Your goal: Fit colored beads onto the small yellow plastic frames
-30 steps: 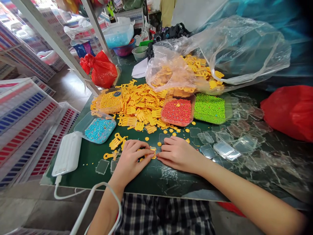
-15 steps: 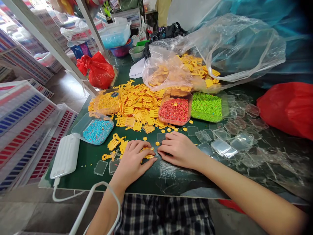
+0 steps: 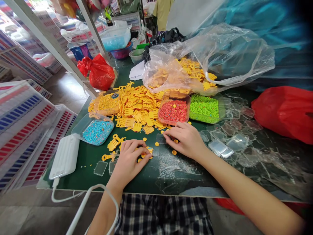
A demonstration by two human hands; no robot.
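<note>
My left hand (image 3: 132,160) rests on the table with its fingers curled round a flat yellow plastic piece (image 3: 150,150), which shows past the fingertips. Loose yellow discs lie beneath and beside those fingers. To the right, my right hand (image 3: 184,140) has its fingers bent together and pointing down, and its fingertips hide whatever is between them. Close to them are a clear plastic square (image 3: 160,139) and small yellow discs (image 3: 174,152). More yellow pieces (image 3: 114,142) lie left of my left hand, near a clear square cover (image 3: 100,168).
Behind my hands is a heap of yellow pieces (image 3: 137,104). Around it stand trays of blue beads (image 3: 97,131), yellow beads (image 3: 107,102), red beads (image 3: 173,111) and green beads (image 3: 204,108). Clear covers (image 3: 217,147) are scattered at right. A white power bank (image 3: 65,156) lies left.
My right hand has moved up and away from my left hand, uncovering yellow discs on the table. My left hand stays nearly in place, and more of its yellow piece shows.
</note>
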